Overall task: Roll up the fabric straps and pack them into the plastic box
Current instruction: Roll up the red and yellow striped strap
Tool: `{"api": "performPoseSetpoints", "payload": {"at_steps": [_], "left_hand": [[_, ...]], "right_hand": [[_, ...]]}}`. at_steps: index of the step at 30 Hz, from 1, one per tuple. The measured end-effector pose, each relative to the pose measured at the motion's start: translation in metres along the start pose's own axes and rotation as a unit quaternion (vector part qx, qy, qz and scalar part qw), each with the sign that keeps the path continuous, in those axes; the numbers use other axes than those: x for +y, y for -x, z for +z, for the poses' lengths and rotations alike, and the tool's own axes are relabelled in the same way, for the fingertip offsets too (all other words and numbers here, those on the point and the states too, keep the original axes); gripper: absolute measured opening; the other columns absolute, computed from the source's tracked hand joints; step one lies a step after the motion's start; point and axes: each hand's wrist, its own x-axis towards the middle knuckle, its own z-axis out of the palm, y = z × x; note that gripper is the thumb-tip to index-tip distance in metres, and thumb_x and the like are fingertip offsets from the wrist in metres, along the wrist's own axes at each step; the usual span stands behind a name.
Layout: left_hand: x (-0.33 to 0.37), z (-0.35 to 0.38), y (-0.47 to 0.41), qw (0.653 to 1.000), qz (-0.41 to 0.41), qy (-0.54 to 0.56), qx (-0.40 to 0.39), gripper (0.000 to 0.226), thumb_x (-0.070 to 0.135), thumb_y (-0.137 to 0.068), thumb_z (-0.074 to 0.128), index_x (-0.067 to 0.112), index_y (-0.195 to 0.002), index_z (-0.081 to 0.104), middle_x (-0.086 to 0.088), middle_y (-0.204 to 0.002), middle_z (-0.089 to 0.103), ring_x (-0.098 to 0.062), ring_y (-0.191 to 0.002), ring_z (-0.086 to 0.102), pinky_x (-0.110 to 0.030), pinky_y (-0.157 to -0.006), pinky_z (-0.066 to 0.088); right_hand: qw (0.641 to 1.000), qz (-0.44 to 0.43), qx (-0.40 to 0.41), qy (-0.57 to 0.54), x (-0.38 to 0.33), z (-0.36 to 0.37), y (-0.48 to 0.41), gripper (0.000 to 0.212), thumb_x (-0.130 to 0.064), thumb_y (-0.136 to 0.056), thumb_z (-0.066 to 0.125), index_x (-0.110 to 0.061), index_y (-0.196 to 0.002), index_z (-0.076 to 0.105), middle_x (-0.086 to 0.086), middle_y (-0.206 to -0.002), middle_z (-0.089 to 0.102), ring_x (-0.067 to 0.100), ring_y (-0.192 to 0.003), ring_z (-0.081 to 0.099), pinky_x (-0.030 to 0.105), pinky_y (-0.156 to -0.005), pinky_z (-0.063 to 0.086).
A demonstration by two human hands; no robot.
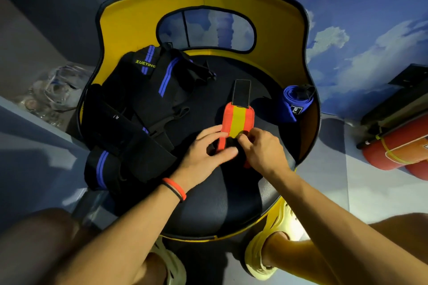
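Both hands are clamped on the near end of the orange-and-yellow strap [238, 120], and a roll looks about to be started. Its left edge is pinched by the left hand [208, 151], and its right corner is gripped under the curled fingers of the right hand [262, 150]. The strap is laid flat on the chair seat [208, 203], its long axis running straight away from the person to the black fastening tab [241, 92]. Neither hand is nearer, so the roll would have to be driven forward, away from the wrists.
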Motion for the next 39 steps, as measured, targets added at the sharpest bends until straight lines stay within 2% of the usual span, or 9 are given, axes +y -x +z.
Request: {"api": "performPoseSetpoints", "payload": {"at_steps": [6, 10, 14, 20, 27, 31, 35, 37, 39], "left_hand": [[-0.006, -0.008, -0.001, 0.997, 0.012, -0.071, -0.014, 0.050, 0.038, -0.080, 0.082, 0.029, -0.127, 0.066, 0.019, -0.134, 0.054, 0.006, -0.125, 0.049, -0.014, -0.104, 0.038], [0.000, -0.006, -0.007, 0.993, -0.011, -0.119, -0.005, 0.045, 0.045, -0.086, 0.074, 0.019, -0.122, 0.066, 0.015, -0.127, 0.052, 0.001, -0.114, 0.051, -0.002, -0.091, 0.035], [0.009, -0.001, -0.016, 0.988, -0.080, -0.136, 0.004, 0.048, 0.061, -0.089, 0.061, 0.017, -0.108, 0.066, 0.008, -0.122, 0.050, -0.010, -0.108, 0.054, -0.026, -0.092, 0.044], [0.024, 0.001, -0.016, 0.979, -0.133, -0.148, 0.043, 0.048, 0.066, -0.084, 0.064, 0.020, -0.080, 0.052, 0.007, -0.085, 0.054, -0.013, -0.077, 0.054, -0.028, -0.063, 0.038], [0.027, 0.011, -0.012, 0.977, -0.151, -0.116, 0.092, 0.047, 0.064, -0.084, 0.066, 0.018, -0.090, 0.057, 0.009, -0.082, 0.060, -0.008, -0.076, 0.057, -0.031, -0.069, 0.048], [0.021, 0.017, -0.012, 0.969, -0.185, -0.140, 0.084, 0.051, 0.072, -0.085, 0.054, 0.022, -0.079, 0.057, 0.003, -0.073, 0.067, -0.020, -0.070, 0.068, -0.036, -0.067, 0.058], [0.026, 0.014, -0.019, 0.957, -0.241, -0.154, 0.042, 0.051, 0.064, -0.094, 0.044, 0.017, -0.080, 0.056, -0.007, -0.071, 0.070, -0.025, -0.060, 0.072, -0.032, -0.060, 0.057], [0.025, 0.013, -0.017, 0.947, -0.169, -0.252, 0.102, 0.045, 0.062, -0.097, 0.041, 0.020, -0.089, 0.054, -0.002, -0.085, 0.065, -0.025, -0.079, 0.067, -0.036, -0.068, 0.053], [0.025, 0.012, -0.007, 0.965, -0.057, -0.218, 0.133, 0.028, 0.052, -0.098, 0.049, 0.025, -0.099, 0.055, 0.005, -0.100, 0.057, -0.017, -0.091, 0.060, -0.033, -0.073, 0.048]], "right_hand": [[1.000, -0.001, 0.027, -0.011, 0.004, -0.001, 0.003, 0.028, -0.042, -0.098, 0.054, -0.019, -0.084, 0.060, 0.003, -0.078, 0.061, 0.030, -0.077, 0.057, 0.034, -0.066, 0.037], [0.995, -0.092, 0.035, 0.023, 0.015, -0.007, 0.008, 0.040, -0.051, -0.104, 0.044, -0.020, -0.083, 0.059, 0.005, -0.083, 0.060, 0.031, -0.083, 0.060, 0.033, -0.067, 0.034], [0.990, -0.115, -0.068, 0.035, 0.023, -0.019, 0.018, 0.042, -0.067, -0.091, 0.055, -0.027, -0.099, 0.060, -0.002, -0.095, 0.059, 0.019, -0.087, 0.058, 0.034, -0.076, 0.047], [0.987, -0.120, -0.108, 0.016, 0.026, -0.034, 0.013, 0.047, -0.063, -0.088, 0.065, -0.025, -0.116, 0.062, -0.007, -0.094, 0.065, 0.009, -0.081, 0.062, 0.019, -0.065, 0.046], [0.988, -0.099, -0.113, 0.036, 0.019, -0.035, 0.013, 0.044, -0.062, -0.092, 0.056, -0.019, -0.086, 0.061, 0.000, -0.073, 0.063, 0.018, -0.068, 0.061, 0.028, -0.057, 0.043], [0.987, -0.067, -0.143, 0.035, 0.014, -0.036, 0.012, 0.051, -0.062, -0.095, 0.051, -0.015, -0.076, 0.057, 0.001, -0.065, 0.056, 0.016, -0.061, 0.052, 0.028, -0.055, 0.037], [0.961, -0.121, -0.182, 0.172, 0.009, -0.034, 0.005, 0.052, -0.071, -0.091, 0.025, -0.037, -0.119, 0.053, 0.008, -0.088, 0.058, 0.025, -0.076, 0.058, 0.036, -0.067, 0.043], [0.937, -0.168, -0.183, 0.245, 0.008, -0.029, 0.004, 0.033, -0.055, -0.101, 0.024, -0.046, -0.133, 0.024, 0.012, -0.098, 0.055, 0.036, -0.086, 0.060, 0.039, -0.073, 0.047], [0.952, -0.146, -0.149, 0.223, 0.009, -0.022, 0.002, 0.034, -0.038, -0.108, 0.031, -0.039, -0.136, 0.013, 0.017, -0.101, 0.055, 0.042, -0.091, 0.063, 0.045, -0.077, 0.053]]}}
